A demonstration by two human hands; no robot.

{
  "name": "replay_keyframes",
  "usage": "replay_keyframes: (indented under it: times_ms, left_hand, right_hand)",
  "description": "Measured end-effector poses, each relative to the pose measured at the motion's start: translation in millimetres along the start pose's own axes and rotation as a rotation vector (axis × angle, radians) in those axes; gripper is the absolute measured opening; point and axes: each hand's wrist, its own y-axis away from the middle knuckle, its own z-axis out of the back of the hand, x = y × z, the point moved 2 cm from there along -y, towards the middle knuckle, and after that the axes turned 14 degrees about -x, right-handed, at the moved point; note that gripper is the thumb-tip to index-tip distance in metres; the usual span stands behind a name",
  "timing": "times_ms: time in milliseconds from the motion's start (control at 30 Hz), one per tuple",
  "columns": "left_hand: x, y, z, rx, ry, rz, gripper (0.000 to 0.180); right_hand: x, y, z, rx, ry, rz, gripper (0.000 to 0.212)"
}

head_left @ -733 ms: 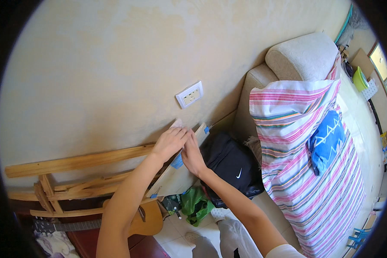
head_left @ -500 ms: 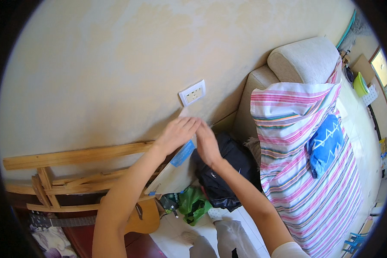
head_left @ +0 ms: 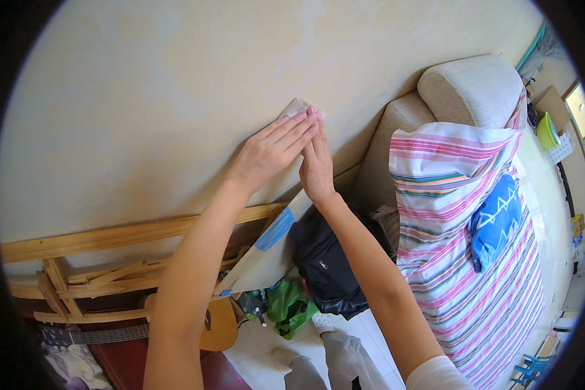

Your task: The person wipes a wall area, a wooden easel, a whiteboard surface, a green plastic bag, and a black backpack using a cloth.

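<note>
Two hands up on the cream wall (head_left: 143, 97) here. Going left to right: wooden frame (head_left: 110, 237) and a guitar (head_left: 218, 328) low down, then the left hand (head_left: 270, 151) with fingers flat and together, pressing a pale thin sheet (head_left: 297, 107) onto the wall. Right hand (head_left: 316, 166) sits just beside it, fingers straight, pinning the same sheet. I'd smooth outward from the middle with even pressure, so no bubbles. Striped sofa cover (head_left: 461, 234) on the right.

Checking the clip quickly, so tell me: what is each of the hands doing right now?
Left hand: open, flat, fingers pressing a pale sheet against the wall.
Right hand: open, fingers straight, touching the same sheet.
</note>
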Motion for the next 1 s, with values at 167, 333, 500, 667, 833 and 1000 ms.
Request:
replay_keyframes:
  times_ms: [167, 333, 500, 667, 833, 1000]
  left_hand:
    - [2.4, 7.0, -3.1, -0.02, 0.008, 0.023, 0.036]
    - [4.7, 13.5, -11.3, -0.045, 0.066, 0.047, 0.034]
    - [4.4, 16.3, -11.5, -0.07, 0.047, 0.002, 0.033]
    - [3.2, 23.3, -18.2, -0.067, 0.05, -0.052, 0.032]
    - [-6.4, 53.0, -34.3, 0.098, 0.084, -0.132, 0.034]
    - [-18.4, 101.5, -33.9, 0.173, 0.024, -0.073, 0.033]
  right_hand:
    - [0.5, -0.9, -13.5, -0.103, -0.025, 0.057, 0.044]
    - [-3.5, 10.2, -18.7, -0.06, 0.039, 0.022, 0.048]
    - [-1.8, 13.1, -25.0, -0.095, 0.05, 0.028, 0.049]
    - [-4.5, 24.4, -32.6, -0.123, 0.002, -0.068, 0.046]
    - [-1.7, 59.4, -30.0, 0.19, -0.049, -0.422, 0.041]
    - [15.2, 91.5, -13.0, 0.541, -0.132, -0.438, 0.04]
